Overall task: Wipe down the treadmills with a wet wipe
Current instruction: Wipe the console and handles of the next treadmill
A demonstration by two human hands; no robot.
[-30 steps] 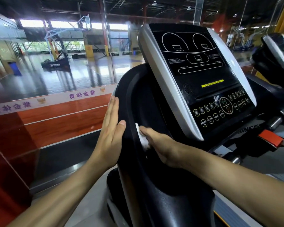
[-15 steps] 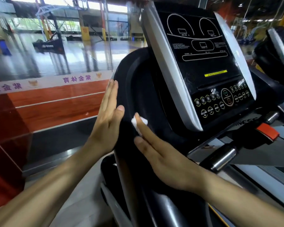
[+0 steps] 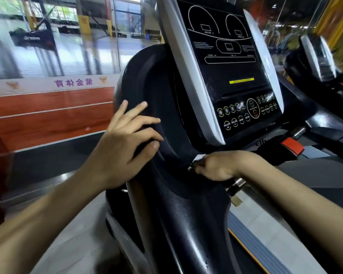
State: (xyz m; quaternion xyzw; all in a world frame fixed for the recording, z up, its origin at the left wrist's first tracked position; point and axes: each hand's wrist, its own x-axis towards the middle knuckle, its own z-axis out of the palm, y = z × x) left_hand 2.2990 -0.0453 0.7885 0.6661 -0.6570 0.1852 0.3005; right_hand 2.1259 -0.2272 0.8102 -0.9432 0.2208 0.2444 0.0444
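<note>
Up close, the black moulded-plastic treadmill (image 3: 166,224) fills the middle of the view, its broad curved shroud matte and faintly pebbled, rising from a thick upright at the near edge to a rounded hump at the far left. Mounted on it and tilted back is the flat glossy black console panel (image 3: 226,66), framed by two long silver-grey side rails and printed with thin white outlines, a small yellow strip and rows of round ringed buttons along its lower part. Further right stands a second black treadmill with a silver-edged console (image 3: 319,56), blurred. To the left, behind glass, runs an orange-red wood-grain wall panel (image 3: 48,119) under a white band with purple characters.

The left hand (image 3: 123,147) rests on the left side of the shroud's curved rim, fingers spread and loosely bent over the plastic, its grip grasping nothing. The right hand (image 3: 216,165) sits lower and to the right, just under the console's bottom corner, its grip clenched on a small crumpled white wet wipe (image 3: 197,157); only a bunched tuft shows past the knuckles, against the dark plastic where shroud meets console base. Just right of that hand lies a red flat plastic tab (image 3: 292,148), and below it a short chrome metal handlebar stub (image 3: 236,183).
</note>
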